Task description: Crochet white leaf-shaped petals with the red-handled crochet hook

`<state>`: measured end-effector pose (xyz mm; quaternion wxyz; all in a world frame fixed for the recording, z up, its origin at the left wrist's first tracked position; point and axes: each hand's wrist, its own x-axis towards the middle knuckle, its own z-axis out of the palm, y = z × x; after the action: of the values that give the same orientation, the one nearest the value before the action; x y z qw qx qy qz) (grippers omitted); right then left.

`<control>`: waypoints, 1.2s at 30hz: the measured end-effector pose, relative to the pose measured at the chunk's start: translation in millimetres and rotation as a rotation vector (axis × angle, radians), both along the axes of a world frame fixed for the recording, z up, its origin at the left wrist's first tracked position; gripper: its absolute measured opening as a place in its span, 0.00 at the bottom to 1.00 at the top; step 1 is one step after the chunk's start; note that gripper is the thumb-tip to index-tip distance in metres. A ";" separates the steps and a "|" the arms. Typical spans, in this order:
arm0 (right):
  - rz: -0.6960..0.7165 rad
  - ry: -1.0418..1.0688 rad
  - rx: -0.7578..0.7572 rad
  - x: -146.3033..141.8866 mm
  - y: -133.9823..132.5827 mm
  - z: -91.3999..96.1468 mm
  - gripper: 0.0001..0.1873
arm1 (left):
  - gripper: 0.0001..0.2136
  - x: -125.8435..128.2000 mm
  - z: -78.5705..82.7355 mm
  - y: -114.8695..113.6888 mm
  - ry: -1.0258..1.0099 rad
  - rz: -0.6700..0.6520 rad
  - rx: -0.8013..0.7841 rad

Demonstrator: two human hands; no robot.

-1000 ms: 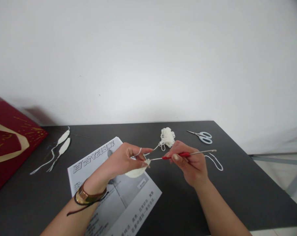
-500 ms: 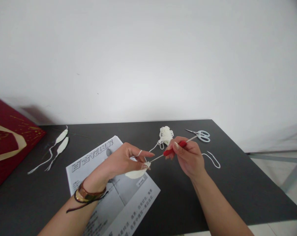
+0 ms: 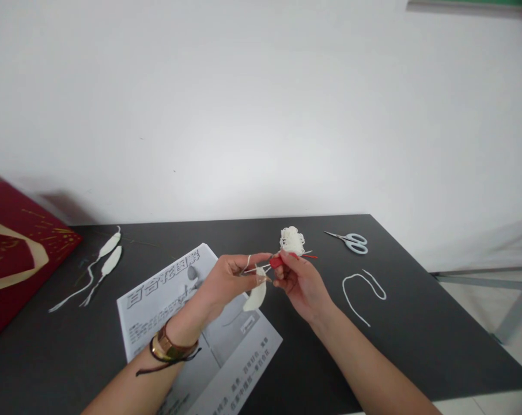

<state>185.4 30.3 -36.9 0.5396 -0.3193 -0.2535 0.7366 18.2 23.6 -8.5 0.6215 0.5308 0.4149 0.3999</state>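
My left hand (image 3: 233,279) pinches a white crocheted petal (image 3: 255,296), which hangs down from its fingertips above the printed sheet. White yarn loops around a finger of that hand. In my right hand (image 3: 299,282) is a crochet hook (image 3: 277,262) with a red handle, held close to the left fingertips and the top of the petal. Strands of yarn run between the two hands; whether a loop sits on the hook tip is too small to tell. Just behind the right hand lies a loose bundle of white yarn (image 3: 292,239).
Printed sheets (image 3: 261,340) lie under my left hand on the black table (image 3: 416,346). Scissors (image 3: 351,241) and a cut piece of yarn (image 3: 384,294) are to the right. Two finished white petals (image 3: 111,261) with tails lie left, near a red gift bag (image 3: 23,253).
My right hand has come left, bringing the hook up to the left fingers. The petal has swung from lying nearly level to hanging down. The view has shifted slightly.
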 end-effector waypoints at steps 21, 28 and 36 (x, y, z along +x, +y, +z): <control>0.431 0.257 -0.098 7.6 2.4 -6.5 0.10 | 0.06 -38.8 5.9 26.5 0.362 -0.572 0.156; 0.413 0.291 -0.083 13.3 4.7 -2.5 0.10 | 0.11 -28.7 2.8 23.4 0.224 -0.355 0.204; 0.357 0.285 -0.095 15.0 7.1 -1.0 0.10 | 0.23 -17.2 5.2 7.1 -0.186 -0.186 0.172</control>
<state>200.4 37.4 -37.9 0.4153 -0.1873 -0.1923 0.8692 1.0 30.8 -3.3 0.6438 0.5788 0.2690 0.4221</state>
